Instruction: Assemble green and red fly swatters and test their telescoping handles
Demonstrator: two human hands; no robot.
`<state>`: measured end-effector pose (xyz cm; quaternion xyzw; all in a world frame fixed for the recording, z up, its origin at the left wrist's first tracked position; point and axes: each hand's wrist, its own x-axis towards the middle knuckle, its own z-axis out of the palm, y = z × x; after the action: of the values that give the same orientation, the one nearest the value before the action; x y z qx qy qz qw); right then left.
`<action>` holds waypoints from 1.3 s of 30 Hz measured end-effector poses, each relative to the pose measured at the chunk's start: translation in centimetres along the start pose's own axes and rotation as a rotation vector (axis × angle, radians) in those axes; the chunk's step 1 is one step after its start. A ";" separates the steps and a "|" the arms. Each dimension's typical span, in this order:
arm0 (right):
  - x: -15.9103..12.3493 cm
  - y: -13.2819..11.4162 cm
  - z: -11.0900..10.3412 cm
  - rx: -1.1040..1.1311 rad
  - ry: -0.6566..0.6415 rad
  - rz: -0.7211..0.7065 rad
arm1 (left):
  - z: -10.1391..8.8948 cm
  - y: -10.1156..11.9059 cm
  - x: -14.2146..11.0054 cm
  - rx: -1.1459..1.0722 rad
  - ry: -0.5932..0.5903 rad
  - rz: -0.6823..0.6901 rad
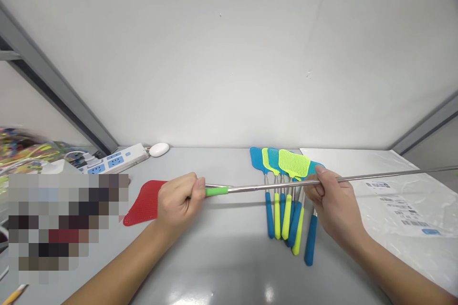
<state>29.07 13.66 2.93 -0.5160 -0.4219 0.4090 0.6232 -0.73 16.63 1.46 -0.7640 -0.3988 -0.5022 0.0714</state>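
My left hand (178, 201) is closed round the green handle (216, 191) of a fly swatter. Its steel telescopic rod (375, 176) is drawn out long and runs off the right edge. My right hand (331, 200) pinches that rod partway along, fingers closed on it. A red swatter head (143, 202) lies flat on the grey table (222, 257), partly hidden behind my left hand. Under the rod lies a pile of several blue and yellow-green fly swatters (286, 186), heads toward the wall.
A white power strip (112, 159) and a white oval device (159, 149) sit at the back left by the wall. Clear plastic bags with printed labels (400, 200) cover the right side. Colourful packaged goods (25, 150) are stacked far left.
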 end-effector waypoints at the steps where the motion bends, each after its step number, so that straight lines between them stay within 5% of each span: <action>1: -0.2 0.0 0.1 -0.009 -0.009 0.004 | 0.0 0.3 0.0 -0.008 -0.005 0.005; 18: -1.9 1.3 1.1 -0.011 -0.158 0.004 | 0.5 3.2 0.2 -0.040 -0.117 0.316; 32: -2.3 1.5 1.6 -0.082 -0.232 0.010 | 1.4 3.6 -0.6 -0.056 -0.172 0.334; 39: -1.8 1.7 1.3 -0.125 -0.263 0.002 | 1.1 1.5 0.2 -0.056 -0.149 0.321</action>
<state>27.15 12.61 1.25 -0.4962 -0.5241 0.4466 0.5289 1.15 16.29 1.56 -0.8545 -0.2619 -0.4374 0.0998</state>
